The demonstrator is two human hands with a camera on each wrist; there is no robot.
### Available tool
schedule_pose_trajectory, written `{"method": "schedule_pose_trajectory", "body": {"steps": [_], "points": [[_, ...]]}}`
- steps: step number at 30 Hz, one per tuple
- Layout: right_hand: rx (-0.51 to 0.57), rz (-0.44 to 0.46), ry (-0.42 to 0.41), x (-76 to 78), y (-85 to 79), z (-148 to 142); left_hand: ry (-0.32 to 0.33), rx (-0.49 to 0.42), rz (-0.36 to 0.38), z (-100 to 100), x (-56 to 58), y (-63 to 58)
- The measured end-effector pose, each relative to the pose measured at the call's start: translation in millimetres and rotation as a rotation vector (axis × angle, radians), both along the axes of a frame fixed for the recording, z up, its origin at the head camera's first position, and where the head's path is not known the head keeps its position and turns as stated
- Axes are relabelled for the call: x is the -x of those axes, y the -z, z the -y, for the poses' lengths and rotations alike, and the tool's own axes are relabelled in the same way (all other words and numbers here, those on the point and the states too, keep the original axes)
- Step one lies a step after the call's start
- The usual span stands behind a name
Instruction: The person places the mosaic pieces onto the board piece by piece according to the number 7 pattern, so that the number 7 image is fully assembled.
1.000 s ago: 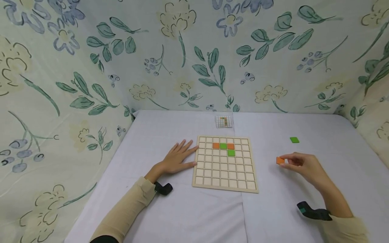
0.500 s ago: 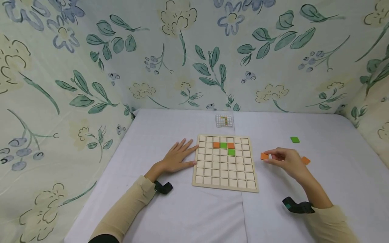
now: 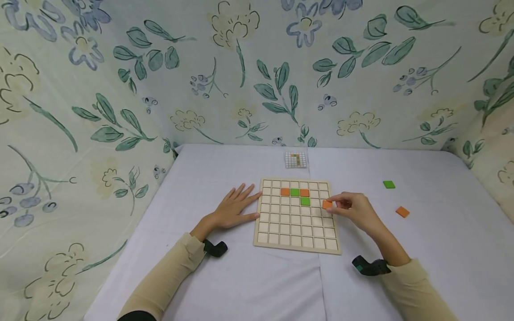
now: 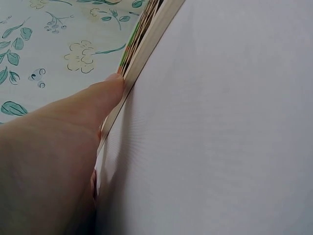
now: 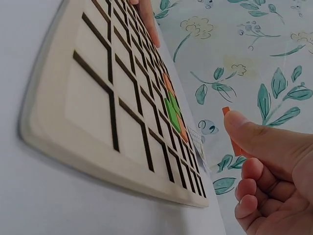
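Observation:
A square wooden grid board (image 3: pixel 297 248) lies mid-table, with two orange and two green tiles set in its upper cells. My right hand (image 3: pixel 356 211) pinches an orange square tile (image 3: pixel 327 204) between thumb and fingers, over the board's right side. The right wrist view shows that orange tile (image 5: pixel 232 132) held edge-on, raised above the grid. Spread flat on the cloth, my left hand (image 3: pixel 230 210) touches the board's left edge with its thumb and a fingertip. In the left wrist view the thumb (image 4: pixel 105 93) rests against the board's rim.
To the right lie a loose green tile (image 3: pixel 389 184) and a loose orange tile (image 3: pixel 402 211). A small card printed with a coloured grid pattern (image 3: pixel 296 160) sits behind the board. A floral cloth (image 3: pixel 241 89) hangs behind the white-covered table (image 3: pixel 249 285).
My right hand has carried the orange tile leftward from the right side of the table to over the board, uncovering another orange tile. My left hand has stayed still.

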State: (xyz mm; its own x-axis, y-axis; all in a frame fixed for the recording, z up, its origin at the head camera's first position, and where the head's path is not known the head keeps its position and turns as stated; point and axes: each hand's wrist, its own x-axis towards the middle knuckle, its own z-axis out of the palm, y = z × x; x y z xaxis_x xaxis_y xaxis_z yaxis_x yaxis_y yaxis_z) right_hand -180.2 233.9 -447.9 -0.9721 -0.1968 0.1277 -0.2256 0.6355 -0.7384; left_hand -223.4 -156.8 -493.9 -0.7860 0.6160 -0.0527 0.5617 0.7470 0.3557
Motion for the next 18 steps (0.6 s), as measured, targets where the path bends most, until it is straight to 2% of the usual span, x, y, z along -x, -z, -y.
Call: {"method": "schedule_pose_trajectory", "body": {"steps": [18], "points": [[0.073, 0.053, -0.087, 10.8, 15.2, 36, -0.003, 0.008, -0.004, 0, 0.5, 3.0]]}}
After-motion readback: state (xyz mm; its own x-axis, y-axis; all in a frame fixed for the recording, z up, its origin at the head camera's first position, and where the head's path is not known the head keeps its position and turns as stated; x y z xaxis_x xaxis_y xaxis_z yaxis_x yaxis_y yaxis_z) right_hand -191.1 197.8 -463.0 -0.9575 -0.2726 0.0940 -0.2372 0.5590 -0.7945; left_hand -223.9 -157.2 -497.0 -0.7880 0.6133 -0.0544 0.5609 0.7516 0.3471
